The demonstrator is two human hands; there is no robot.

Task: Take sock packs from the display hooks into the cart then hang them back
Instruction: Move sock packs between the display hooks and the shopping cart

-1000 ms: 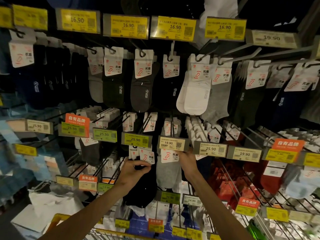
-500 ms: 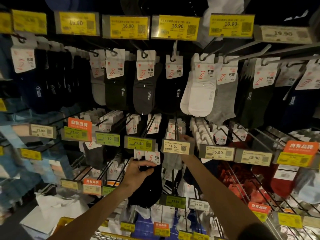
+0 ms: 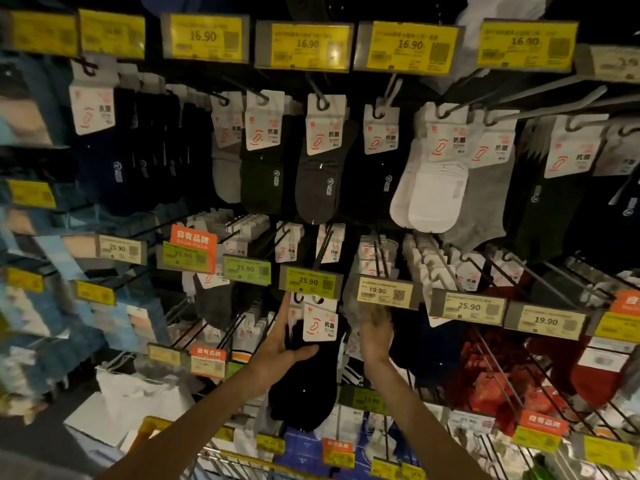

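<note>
A black sock pack [image 3: 308,379] with a white header card hangs just under the 25.90 price tag [image 3: 310,281] of the middle row of display hooks. My left hand [image 3: 281,344] holds this pack from the left, thumb across the black sock below the card and fingers behind it. My right hand [image 3: 375,332] is blurred, raised just under the 19.90 price tag [image 3: 386,292], fingers loosely spread and holding nothing. The cart [image 3: 214,455], a yellow-edged wire basket, shows at the bottom.
Rows of sock packs on long metal hooks fill the wall: dark, grey and white socks [image 3: 433,188] above, red ones [image 3: 512,382] at lower right. Price tags stick out at each hook's end. White goods [image 3: 138,403] lie at lower left.
My right hand has dropped from behind the 19.90 tag to just under it. My left hand has shifted its hold on the black pack, with the fingers now behind it.
</note>
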